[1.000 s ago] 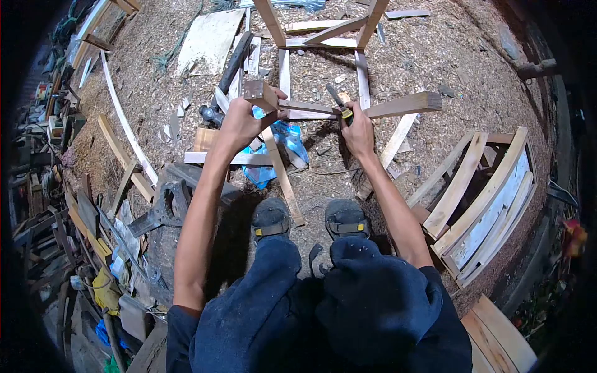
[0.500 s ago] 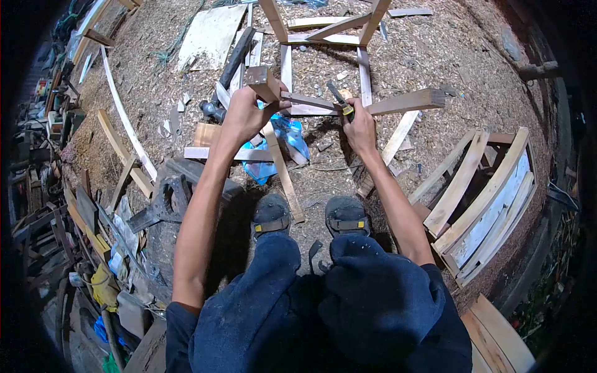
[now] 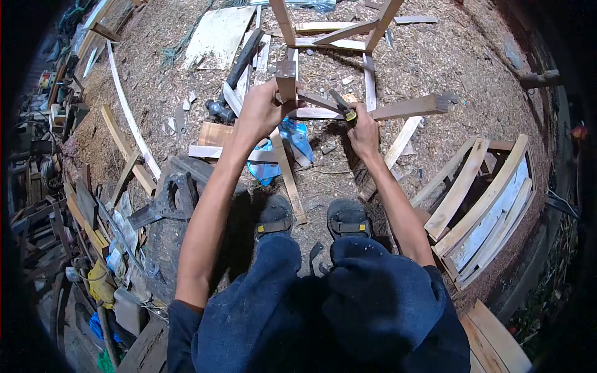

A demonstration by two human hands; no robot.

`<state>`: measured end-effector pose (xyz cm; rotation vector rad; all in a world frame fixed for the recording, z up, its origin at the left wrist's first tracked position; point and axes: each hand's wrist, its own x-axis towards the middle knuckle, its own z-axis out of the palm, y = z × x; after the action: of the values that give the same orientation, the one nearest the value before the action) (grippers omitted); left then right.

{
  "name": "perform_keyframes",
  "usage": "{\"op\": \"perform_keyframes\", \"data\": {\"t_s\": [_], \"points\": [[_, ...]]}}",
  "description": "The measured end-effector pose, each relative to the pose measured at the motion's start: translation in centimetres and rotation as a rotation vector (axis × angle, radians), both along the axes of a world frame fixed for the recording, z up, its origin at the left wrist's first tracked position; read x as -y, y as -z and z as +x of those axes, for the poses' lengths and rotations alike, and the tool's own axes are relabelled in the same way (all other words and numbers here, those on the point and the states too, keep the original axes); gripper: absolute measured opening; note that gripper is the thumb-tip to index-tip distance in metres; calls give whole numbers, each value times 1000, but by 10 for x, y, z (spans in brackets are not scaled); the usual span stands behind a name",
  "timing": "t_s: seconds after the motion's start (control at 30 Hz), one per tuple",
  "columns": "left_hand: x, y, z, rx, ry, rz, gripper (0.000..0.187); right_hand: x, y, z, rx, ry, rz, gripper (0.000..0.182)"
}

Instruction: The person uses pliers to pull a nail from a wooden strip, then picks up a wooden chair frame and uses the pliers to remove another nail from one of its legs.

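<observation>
In front of me stands a wooden frame (image 3: pixel 326 43) made of legs and rails, like an unfinished stool or chair. My left hand (image 3: pixel 264 109) is wrapped round one of its legs (image 3: pixel 286 79), close to that leg's end. My right hand (image 3: pixel 363 129) is closed on a black and yellow hand tool (image 3: pixel 350 115), whose exact kind I cannot make out. The tool's dark end points up and left, beside a thin rail. Another leg (image 3: pixel 410 107) reaches out to the right just beyond this hand.
Wood chips cover the ground. A blue plastic bag (image 3: pixel 295 142) and a loose strip of wood (image 3: pixel 287 177) lie before my feet. To the right rests a curved slatted wooden piece (image 3: pixel 479 199). A dark metal machine part (image 3: pixel 177 199) and heaped scrap are on the left.
The near left leg has shifted slightly right and now looks more upright, with my left hand still round it. My right hand keeps its hold on the tool. The view has shifted a little.
</observation>
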<state>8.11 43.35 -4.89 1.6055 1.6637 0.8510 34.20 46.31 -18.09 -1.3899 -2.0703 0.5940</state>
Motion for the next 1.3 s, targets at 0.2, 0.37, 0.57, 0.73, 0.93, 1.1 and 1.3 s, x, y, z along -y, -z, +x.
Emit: {"op": "perform_keyframes", "data": {"t_s": [0.2,0.37,0.57,0.73,0.93,1.1,1.3], "points": [[3,1,0,-85,18,70,30,-2,2,-2,0,-22,17,52],[5,7,1,4,35,83,27,0,-2,-2,24,-31,59,50],[5,7,1,60,34,60,28,3,-5,-5,69,-12,41,50],[2,10,0,47,30,81,28,4,-6,-4,41,-7,64,54],[4,13,-2,31,35,113,26,2,-5,-5,59,11,-1,56],[8,14,-6,8,40,71,27,0,1,-2,15,-24,42,55],[10,19,-7,68,39,97,29,-1,1,-1,-15,-39,65,55]]}}
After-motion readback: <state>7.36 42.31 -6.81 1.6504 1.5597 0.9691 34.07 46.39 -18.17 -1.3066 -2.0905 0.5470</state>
